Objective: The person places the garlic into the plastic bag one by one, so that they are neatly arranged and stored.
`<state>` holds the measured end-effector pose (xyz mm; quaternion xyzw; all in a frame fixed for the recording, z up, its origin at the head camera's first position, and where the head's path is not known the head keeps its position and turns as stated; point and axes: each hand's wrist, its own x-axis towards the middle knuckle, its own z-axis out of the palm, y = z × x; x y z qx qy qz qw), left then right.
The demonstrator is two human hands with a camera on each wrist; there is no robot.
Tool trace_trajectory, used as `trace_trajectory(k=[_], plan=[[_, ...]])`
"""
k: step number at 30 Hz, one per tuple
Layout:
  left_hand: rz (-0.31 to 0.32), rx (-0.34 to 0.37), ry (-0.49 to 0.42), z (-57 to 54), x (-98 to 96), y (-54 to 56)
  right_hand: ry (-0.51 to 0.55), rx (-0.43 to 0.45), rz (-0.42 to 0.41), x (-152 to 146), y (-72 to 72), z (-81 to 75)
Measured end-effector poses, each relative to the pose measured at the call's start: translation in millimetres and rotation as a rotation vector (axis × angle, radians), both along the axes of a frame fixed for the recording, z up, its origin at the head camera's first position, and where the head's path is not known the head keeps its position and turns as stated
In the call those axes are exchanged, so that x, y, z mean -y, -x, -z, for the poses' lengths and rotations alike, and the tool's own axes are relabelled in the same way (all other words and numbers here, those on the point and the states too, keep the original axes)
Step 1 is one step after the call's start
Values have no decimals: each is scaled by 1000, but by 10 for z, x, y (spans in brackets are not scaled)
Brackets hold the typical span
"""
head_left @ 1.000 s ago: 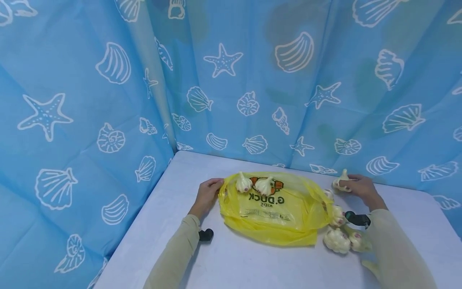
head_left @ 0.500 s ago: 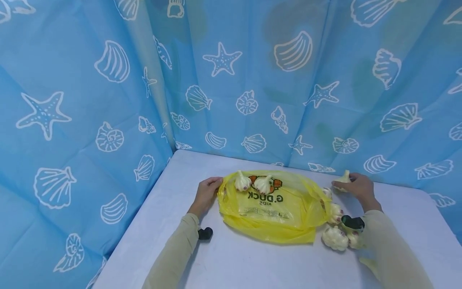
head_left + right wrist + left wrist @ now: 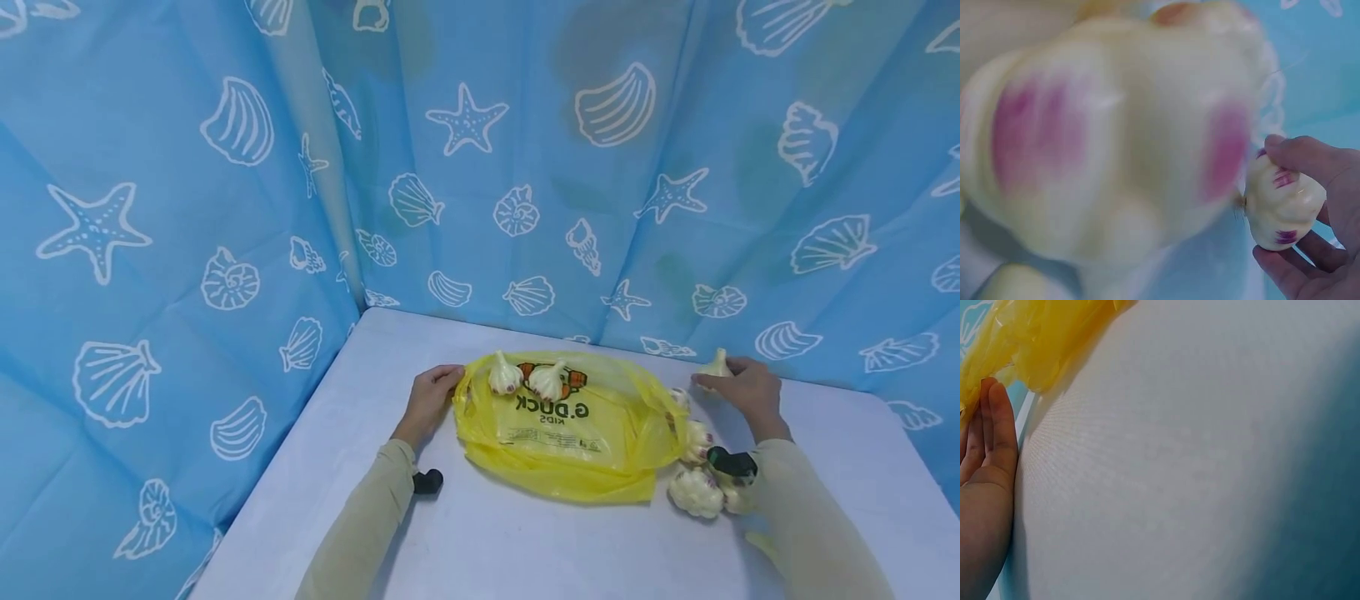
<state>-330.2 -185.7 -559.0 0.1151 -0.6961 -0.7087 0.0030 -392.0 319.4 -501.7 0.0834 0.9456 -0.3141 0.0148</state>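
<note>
A yellow plastic bag (image 3: 570,425) with a duck print lies flat on the white table. My left hand (image 3: 431,400) pinches its left end; in the left wrist view the fingers (image 3: 1002,419) meet the yellow film. Two garlic bulbs, one left (image 3: 506,377) and one right (image 3: 547,383), rest on the bag's upper part. At the far right, my right hand (image 3: 752,390) holds another garlic bulb (image 3: 1279,203) between thumb and fingers, stem up. Several more garlic bulbs (image 3: 696,493) are clustered at the bag's right end, partly hidden by the right wrist camera and sleeve.
The white table (image 3: 555,550) meets a blue shell-patterned curtain (image 3: 480,208) at its back and left edges. Under the right forearm a pale stem-like piece (image 3: 763,546) shows. A large garlic bulb (image 3: 1122,144) fills much of the right wrist view.
My right hand has shifted slightly left and turned a little with its garlic bulb, which stays near the table's back edge. The left hand, the bag and the two bulbs on it look the same.
</note>
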Motion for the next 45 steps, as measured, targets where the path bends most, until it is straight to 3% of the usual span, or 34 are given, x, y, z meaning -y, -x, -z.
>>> trace_trajectory(k=[7, 13, 22, 32, 45], plan=[[-3, -4, -4, 2, -2, 5, 88, -203, -67, 179, -41, -280], [-6, -10, -1, 4, -14, -5, 145, -285, -143, 512, -160, -503], [-13, 6, 7, 38, -15, -3, 181, -355, -237, 956, -273, -507], [-15, -11, 13, 28, -17, 12, 276, -293, -332, 1432, -436, -519], [-12, -32, 11, 35, -20, 10, 265, -143, -365, 1650, -514, -80]])
